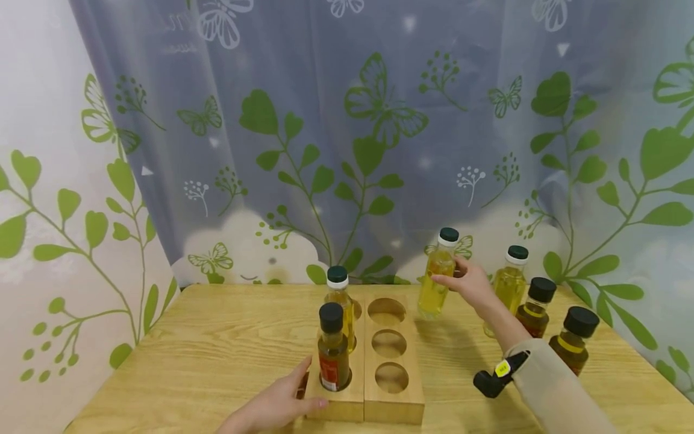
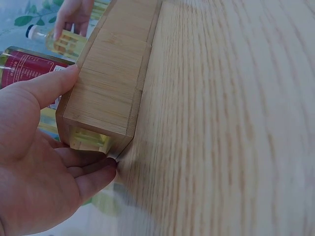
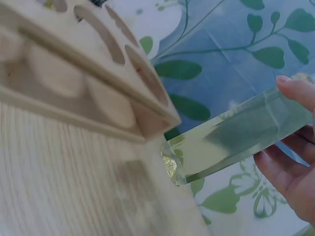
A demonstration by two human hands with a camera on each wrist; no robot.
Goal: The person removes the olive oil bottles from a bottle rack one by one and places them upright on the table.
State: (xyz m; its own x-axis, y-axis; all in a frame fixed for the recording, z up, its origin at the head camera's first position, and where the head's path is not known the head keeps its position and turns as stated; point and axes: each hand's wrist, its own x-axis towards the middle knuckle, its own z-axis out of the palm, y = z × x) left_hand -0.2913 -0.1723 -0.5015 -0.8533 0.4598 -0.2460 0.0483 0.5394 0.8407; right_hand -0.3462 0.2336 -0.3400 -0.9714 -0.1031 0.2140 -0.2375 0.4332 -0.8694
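A wooden bottle rack (image 1: 394, 411) with two rows of round holes stands at the front middle of the table. My left hand (image 1: 279, 401) grips its near left corner, the thumb on one face and the fingers round the end. In the left row sit a dark bottle (image 1: 333, 363) with a red label and black cap, and behind it a yellow oil bottle (image 1: 338, 296) with a green cap. My right hand (image 1: 476, 290) holds another yellow oil bottle (image 1: 435, 278), slightly tilted, to the right of the rack's far end. The right row shows three bare holes.
Right of my right forearm stand a yellow oil bottle (image 1: 509, 286) and two dark bottles with black caps, one farther (image 1: 533, 320) and one nearer (image 1: 570, 349). A leaf-patterned curtain (image 1: 303, 181) hangs behind the table. A black wrist camera (image 1: 490, 383) juts from the right sleeve.
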